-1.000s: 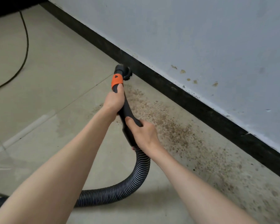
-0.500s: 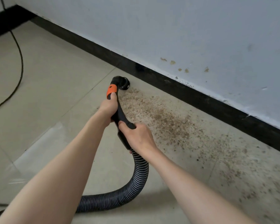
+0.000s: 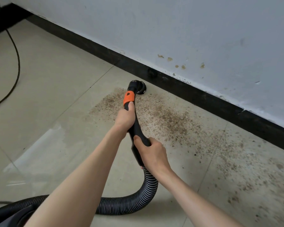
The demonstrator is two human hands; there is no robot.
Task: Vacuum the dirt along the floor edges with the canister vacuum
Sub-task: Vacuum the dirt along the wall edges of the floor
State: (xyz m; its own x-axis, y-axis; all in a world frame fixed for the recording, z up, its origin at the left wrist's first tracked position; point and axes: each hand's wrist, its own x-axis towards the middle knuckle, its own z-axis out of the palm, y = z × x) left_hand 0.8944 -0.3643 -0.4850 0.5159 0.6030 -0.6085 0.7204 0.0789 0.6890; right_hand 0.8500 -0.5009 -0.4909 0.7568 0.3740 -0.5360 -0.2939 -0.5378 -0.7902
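Nozzle (image 3: pixel 137 88) now sits off the baseboard (image 3: pixel 195 94), pulled back onto the dirt (image 3: pixel 167 118) versus a second ago. Left hand (image 3: pixel 125 117) grip clamped on the black handle (image 3: pixel 136 126) just below the orange collar (image 3: pixel 129 98). Right hand (image 3: pixel 152 153) grip clamped lower, where the ribbed hose (image 3: pixel 144 190) starts. Hose loops back across the floor (image 3: pixel 56 95) to bottom left. Power cord (image 3: pixel 15 63) lies far left.

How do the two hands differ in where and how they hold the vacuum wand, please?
The left hand grips higher, just below the orange collar, thumb lying along the wand; the right hand grips lower, near the ribbed hose. The left is nearer the nozzle. Both wrap the wand firmly.
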